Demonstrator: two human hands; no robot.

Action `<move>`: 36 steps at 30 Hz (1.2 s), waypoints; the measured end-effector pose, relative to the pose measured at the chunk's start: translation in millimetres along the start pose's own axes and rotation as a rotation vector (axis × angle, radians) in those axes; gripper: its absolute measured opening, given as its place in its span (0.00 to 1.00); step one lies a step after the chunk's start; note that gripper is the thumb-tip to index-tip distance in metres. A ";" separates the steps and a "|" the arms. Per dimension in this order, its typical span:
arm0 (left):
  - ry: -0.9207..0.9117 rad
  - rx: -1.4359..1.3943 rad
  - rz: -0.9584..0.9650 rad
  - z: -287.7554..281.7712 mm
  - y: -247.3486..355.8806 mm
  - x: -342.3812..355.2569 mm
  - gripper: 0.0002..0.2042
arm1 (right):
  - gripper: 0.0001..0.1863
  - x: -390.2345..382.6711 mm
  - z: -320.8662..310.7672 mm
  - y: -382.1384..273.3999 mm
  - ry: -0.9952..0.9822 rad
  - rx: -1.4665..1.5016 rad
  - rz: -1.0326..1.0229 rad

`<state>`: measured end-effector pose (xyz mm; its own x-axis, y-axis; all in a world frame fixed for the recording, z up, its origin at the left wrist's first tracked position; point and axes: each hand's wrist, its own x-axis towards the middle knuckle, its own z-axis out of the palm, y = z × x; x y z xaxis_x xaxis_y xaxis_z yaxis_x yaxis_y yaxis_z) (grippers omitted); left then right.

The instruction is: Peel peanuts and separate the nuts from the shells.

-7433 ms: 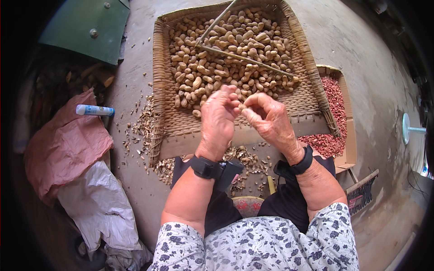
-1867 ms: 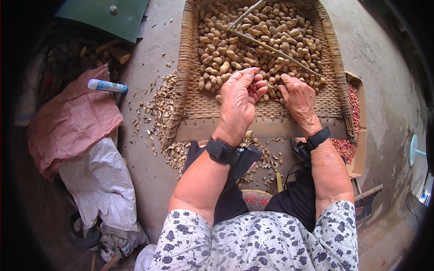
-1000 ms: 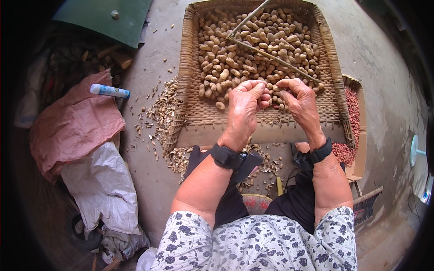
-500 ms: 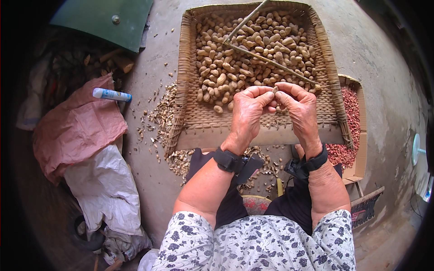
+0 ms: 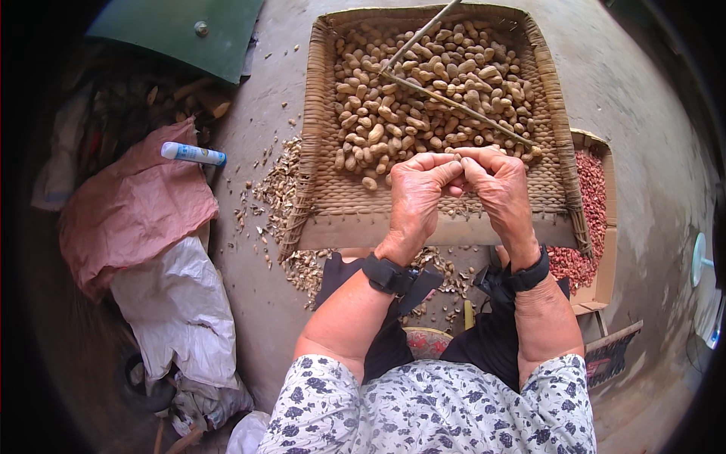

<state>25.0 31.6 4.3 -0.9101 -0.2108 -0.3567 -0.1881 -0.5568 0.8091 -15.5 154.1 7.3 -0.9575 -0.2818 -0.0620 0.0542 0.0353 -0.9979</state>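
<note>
My left hand (image 5: pixel 416 193) and my right hand (image 5: pixel 501 189) meet over the near part of a woven basket tray (image 5: pixel 548 172). Thumbs and fingertips of both are pinched together around a peanut, which the fingers now almost wholly cover. Unshelled peanuts (image 5: pixel 439 83) are heaped across the far and middle part of the tray, just beyond my fingers. Across the heap lies a thin bent stick (image 5: pixel 463 110). Both wrists wear black straps.
A cardboard box (image 5: pixel 603 265) of red peanut kernels (image 5: pixel 572 261) stands right of the tray. Broken shells (image 5: pixel 281 185) litter the floor at left and beneath the tray. Farther left are a pink sack (image 5: pixel 136 204), a white sack (image 5: pixel 178 310) and a blue-white can (image 5: pixel 193 154).
My fingertips have closed in tighter, covering the peanut that showed between them. Both hands sit slightly nearer me, and the whole view has shifted a little.
</note>
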 end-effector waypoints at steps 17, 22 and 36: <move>0.160 0.033 0.078 -4.4 -4.4 -13.3 0.07 | 0.06 -3.5 29.2 11.0 0.070 -0.062 -0.004; 0.191 0.028 0.085 0.2 -8.1 -13.5 0.07 | 0.06 -10.6 32.8 6.6 0.142 -0.012 0.071; 0.170 -0.140 0.011 5.1 -1.7 -4.4 0.07 | 0.09 -2.2 25.6 4.8 0.146 0.360 0.172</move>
<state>27.4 37.6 6.8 -0.8342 -0.3436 -0.4314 -0.1142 -0.6576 0.7447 -5.8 130.3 2.1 -0.9546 -0.1612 -0.2506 0.2873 -0.2747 -0.9176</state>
